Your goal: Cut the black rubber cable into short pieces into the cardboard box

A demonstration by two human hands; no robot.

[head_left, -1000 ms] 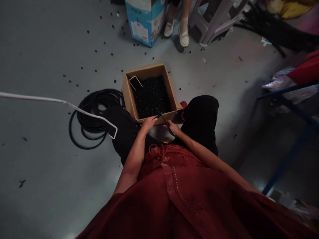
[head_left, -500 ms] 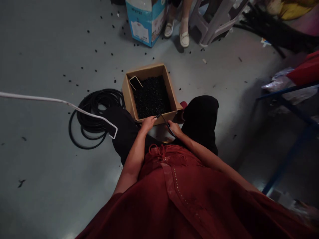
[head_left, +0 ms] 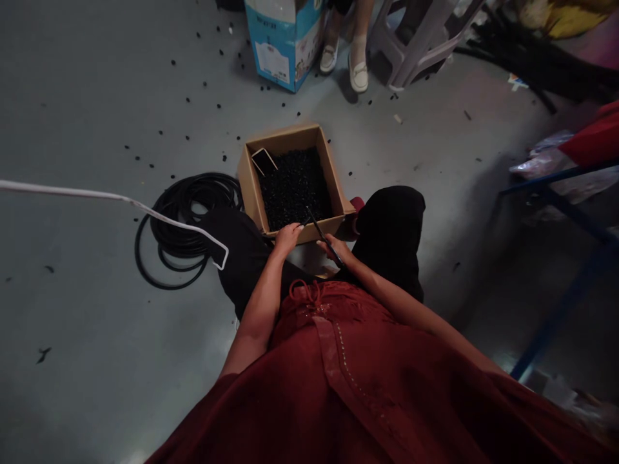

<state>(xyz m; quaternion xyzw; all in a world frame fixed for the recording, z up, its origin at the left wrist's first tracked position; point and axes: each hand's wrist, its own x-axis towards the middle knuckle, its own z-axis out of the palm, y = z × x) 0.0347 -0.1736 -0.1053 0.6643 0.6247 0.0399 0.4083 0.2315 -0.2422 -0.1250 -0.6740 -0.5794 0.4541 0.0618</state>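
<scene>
On grey floor (head_left: 87,245): open carton (head_left: 249,187), coiled black tubing (head_left: 169,240), stool (head_left: 420,51).

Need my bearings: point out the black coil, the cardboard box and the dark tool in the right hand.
Black coil (head_left: 178,243), head view: bunched loops on its lower left side.
Cardboard box (head_left: 250,187), head view: outside of its left wall.
Dark tool (head_left: 318,227), head view: its narrow front part.

A loose, dark red top (head_left: 411,399) covers the torso, its sleeves leaving the forearms bare. Its front carries a red cord (head_left: 315,295) tied in a bow, a few glittering specks, and a flat band (head_left: 329,348) beside a line of pale dots. The trousers (head_left: 393,235) are plain black and loose-cut.
</scene>
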